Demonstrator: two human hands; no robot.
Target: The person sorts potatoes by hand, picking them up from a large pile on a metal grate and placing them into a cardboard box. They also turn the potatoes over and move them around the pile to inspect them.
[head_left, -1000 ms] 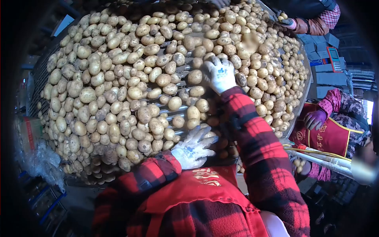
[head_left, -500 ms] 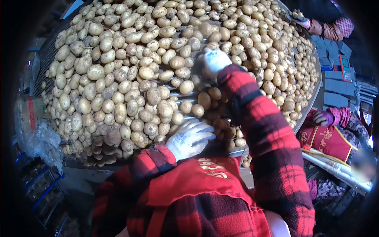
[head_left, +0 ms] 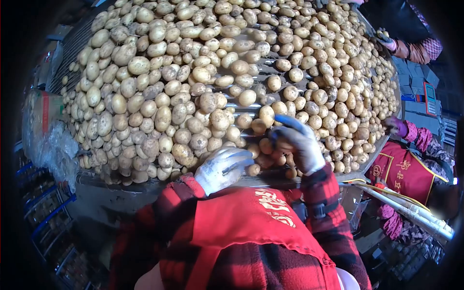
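Yellow-brown potatoes [head_left: 138, 65] are covering most of the slatted surface [head_left: 73, 55], filling the frame from the upper left to the middle right; grey slats are showing between them near the upper centre. At the centre of the frame, slightly below the middle, the wearer's gloved left hand [head_left: 223, 169] is lying at the lower margin of the heap, its fingers pointing right and slightly bent; its underside is facing away from the camera, so one cannot tell whether its grip is holding a potato. Right of it, the wearer's gloved right hand [head_left: 300, 142], with blue fingertips, is arching over shaded potatoes; its grip is curving inward, but one cannot tell whether it is holding one. Below, a red apron [head_left: 241, 217] is covering the wearer's plaid clothing. At the right edge, a co-worker in a dark red apron [head_left: 403, 171] is extending a purple-gloved hand [head_left: 397, 126] to the heap's border. At the upper right, another person's hand [head_left: 386, 42] is standing near the potatoes. Clear plastic [head_left: 55, 150] is hanging at the left, below a carton [head_left: 46, 110].
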